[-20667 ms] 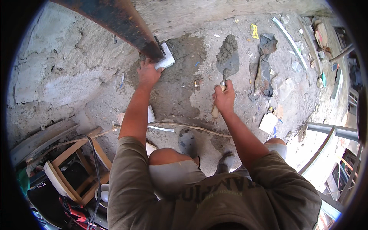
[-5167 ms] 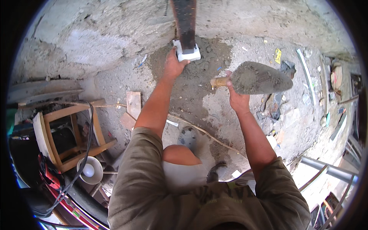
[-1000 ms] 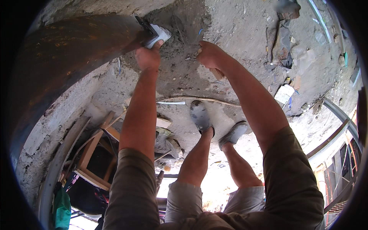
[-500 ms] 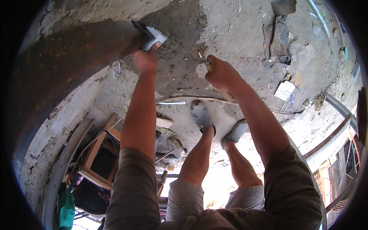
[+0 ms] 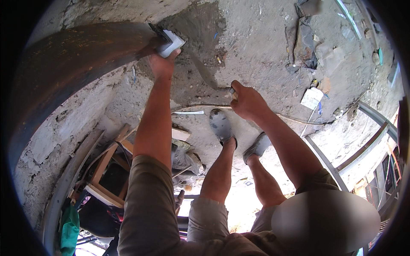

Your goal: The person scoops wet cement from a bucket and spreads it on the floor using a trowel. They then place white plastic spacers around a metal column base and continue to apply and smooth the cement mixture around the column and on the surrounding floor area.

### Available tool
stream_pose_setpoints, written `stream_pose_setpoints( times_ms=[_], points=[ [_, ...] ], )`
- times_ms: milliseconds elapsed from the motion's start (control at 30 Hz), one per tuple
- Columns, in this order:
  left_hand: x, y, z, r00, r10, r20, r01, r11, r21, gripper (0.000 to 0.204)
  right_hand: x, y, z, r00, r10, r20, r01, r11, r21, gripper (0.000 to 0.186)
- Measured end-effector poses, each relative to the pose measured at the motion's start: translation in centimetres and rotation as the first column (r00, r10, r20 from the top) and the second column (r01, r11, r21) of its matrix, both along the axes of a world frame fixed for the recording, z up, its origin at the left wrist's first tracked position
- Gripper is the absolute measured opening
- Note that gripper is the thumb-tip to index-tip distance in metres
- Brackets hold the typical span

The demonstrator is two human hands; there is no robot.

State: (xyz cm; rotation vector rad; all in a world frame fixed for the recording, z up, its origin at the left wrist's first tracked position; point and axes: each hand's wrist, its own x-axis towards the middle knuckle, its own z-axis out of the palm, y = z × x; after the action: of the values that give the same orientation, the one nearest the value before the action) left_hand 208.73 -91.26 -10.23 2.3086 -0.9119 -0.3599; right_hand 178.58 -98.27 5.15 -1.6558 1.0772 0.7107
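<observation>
- Right grip (image 5: 250,103) has drawn back toward the person's feet since half a second ago, and the blade of the trowel (image 5: 204,72), hard to make out then, now shows as a narrow, dark strip.
- Left grip (image 5: 162,65) has stayed at the white block (image 5: 172,44).
- The right one is closed around the trowel's handle, knuckles upward; the blade points up and to the left from it, over the damp grey patch (image 5: 209,25) on the floor.
- The left one is partly curled, its thumb against the near side of the block; the other fingers are hidden, so I cannot tell how firmly they grasp.
- The block sits at the foot of the rusty steel post (image 5: 85,49), bordering its base in an L shape, at the left part of the damp patch.
- A tan strip (image 5: 205,106) runs across the floor between the damp patch and the grey shoes (image 5: 220,124), with a short white strip (image 5: 188,112) just beside it.
- A crumpled dark sheet (image 5: 304,48) and a white scrap (image 5: 311,98) lie to the right, well apart from the block.
- At lower left stands a wooden frame (image 5: 104,194), near a green cloth (image 5: 69,230).
</observation>
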Motion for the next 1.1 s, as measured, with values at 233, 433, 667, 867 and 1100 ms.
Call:
stream_pose_setpoints(
  times_ms=[233, 433, 667, 867, 1100],
  points=[
    [0.9, 0.8, -0.7, 0.999, 0.026, 0.041, -0.034, 0.978, 0.204, 0.071, -10.0, 4.7, -0.3, 0.989, -0.09, -0.121, 0.09, 0.996, -0.005, 0.038],
    [0.3, 0.7, 4.5, 0.99, 0.055, 0.127, -0.101, 0.917, 0.387, 0.093, -15.9, 9.3, 5.4, 0.965, -0.174, -0.194, 0.181, 0.983, 0.023, 0.034],
    [-11.4, 13.8, 18.0, 0.98, -0.039, -0.195, 0.127, 0.878, 0.462, 0.083, -21.7, 12.8, 17.0, 0.944, -0.249, -0.216, 0.25, 0.968, -0.02, 0.04],
    [-26.2, 25.4, 34.3, 0.807, 0.039, -0.59, 0.351, 0.771, 0.532, 0.048, -28.7, 14.6, 28.1, 0.965, -0.233, -0.117, 0.219, 0.969, -0.117, 0.024],
    [-30.9, 30.6, 44.1, 0.888, -0.206, -0.411, 0.332, 0.905, 0.264, 0.024, -37.4, 17.8, 39.2, 0.951, -0.198, -0.236, 0.15, 0.966, -0.208, 0.023]
  ],
)
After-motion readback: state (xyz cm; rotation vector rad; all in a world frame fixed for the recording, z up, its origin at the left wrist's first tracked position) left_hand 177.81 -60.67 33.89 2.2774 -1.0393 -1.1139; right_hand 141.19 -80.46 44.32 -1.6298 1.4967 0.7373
